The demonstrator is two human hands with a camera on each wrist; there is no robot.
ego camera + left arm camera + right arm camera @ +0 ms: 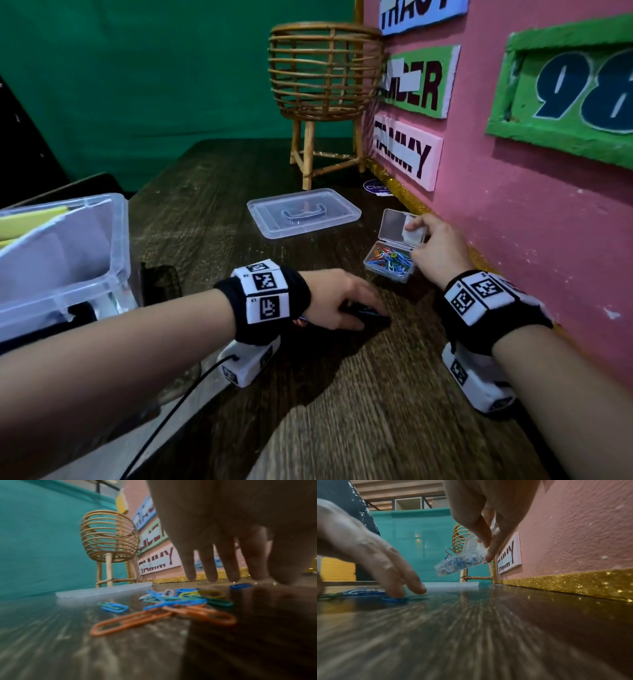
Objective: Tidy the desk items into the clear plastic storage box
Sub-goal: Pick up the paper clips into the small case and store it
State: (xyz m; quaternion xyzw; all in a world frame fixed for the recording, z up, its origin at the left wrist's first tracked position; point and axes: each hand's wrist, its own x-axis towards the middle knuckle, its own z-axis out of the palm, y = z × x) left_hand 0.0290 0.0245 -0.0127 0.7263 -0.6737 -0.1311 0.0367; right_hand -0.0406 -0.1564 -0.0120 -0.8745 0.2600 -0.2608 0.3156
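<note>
Several loose paper clips (171, 605) on desk (342, 411), spread flat under left hand (337, 301); blue, green, yellow, orange. Thin coated wire: light, springy, prone to tangle and to slide on the wood grain. Best raked into a heap w/ fingertips, then pinched as a bunch; single clips hard to lift off flat surface.

Small clear clip case (394, 253), hinged lid up, approx. half full of coloured clips. Wrist view shows it lifted clear of desk and tilted, open side toward left hand. Thin rigid plastic, light, smooth; likely to spill if tipped further. Hold at sides near hinge, as now.

Right hand (435, 250) pinching case btwn thumb and fingers at the wall-side end. Left hand flat, fingers (207, 566) extended and spread, tips on desk among clips; nothing gripped.

Clear plastic storage box (113, 246) at left desk edge, open, well apart from clips; yellow pads and dark items inside. Box lid (305, 212) flat on desk beyond case, handle up.

Rattan basket stand (325, 75) at rear corner. Pink wall w/ name signs (404, 150) along right side, gold glitter strip at base.
</note>
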